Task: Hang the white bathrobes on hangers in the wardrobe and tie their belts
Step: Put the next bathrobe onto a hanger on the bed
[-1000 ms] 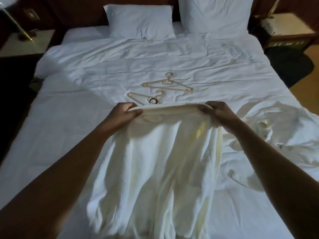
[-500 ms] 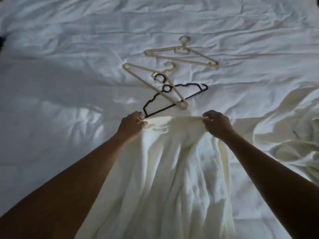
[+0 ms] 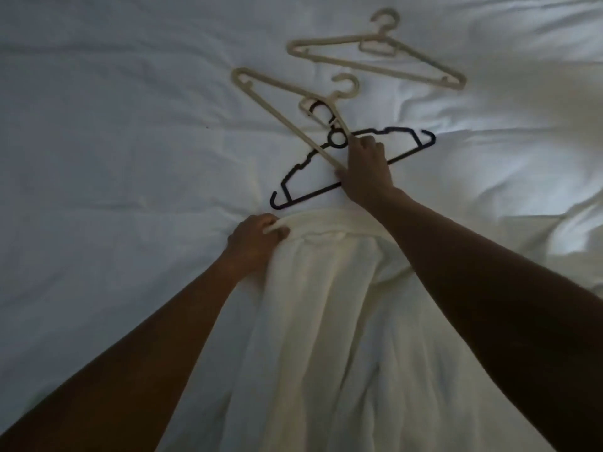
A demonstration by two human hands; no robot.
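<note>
The white bathrobe point(image 3: 326, 321) lies lengthwise on the bed point(image 3: 114, 141), collar end farthest from the person; the left hand point(image 3: 256, 238) grips the collar's left corner, fingers curled into the cloth; the right hand point(image 3: 367, 172) closes round the near end of a beige hanger point(image 3: 287, 123), which crosses a black hanger point(image 3: 396, 130); a second beige hanger point(image 3: 378, 48) lies beyond them, apart.
</note>
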